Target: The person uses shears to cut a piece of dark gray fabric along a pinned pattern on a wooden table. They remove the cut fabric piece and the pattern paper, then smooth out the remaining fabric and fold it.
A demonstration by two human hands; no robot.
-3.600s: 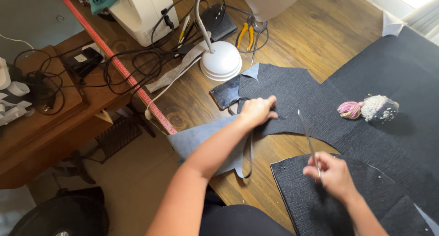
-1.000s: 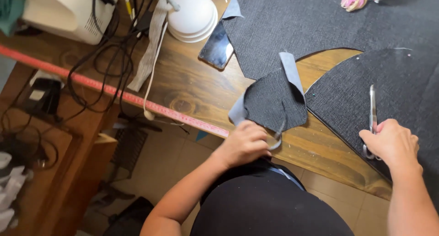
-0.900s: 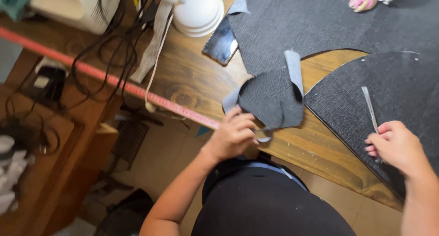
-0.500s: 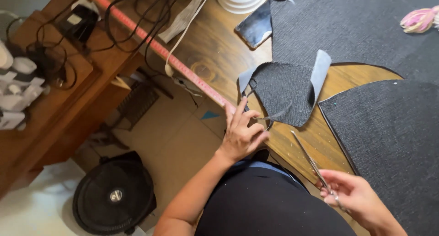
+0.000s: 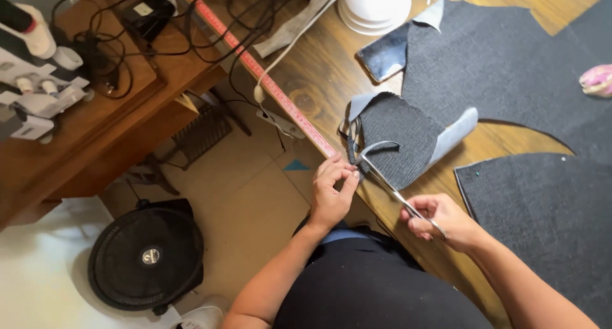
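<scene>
2 hands at table edge | left hand (image 5: pixel 331 192) pinched on soft, floppy grey fabric piece (image 5: pixel 395 138) | scissors (image 5: pixel 389 185) gripped by right hand (image 5: pixel 443 220) | fabric best held beside the cut

- Phone (image 5: pixel 383 52): lies flat on the wooden table, just beside the white lamp base (image 5: pixel 376 5) and touching the edge of the dark grey fabric (image 5: pixel 503 61). A dark rectangle with rounded corners; its glossy screen is unlit and reflects pale light.
- Label (image 5: pixel 143 9): a small white rectangle on top of a black box (image 5: pixel 148 14) on the brown side desk, among black cables.
- Badge (image 5: pixel 150 257): a small round emblem, pale on dark, at the centre of the black round fan (image 5: pixel 145 257) on the floor; too small to make out further.
</scene>
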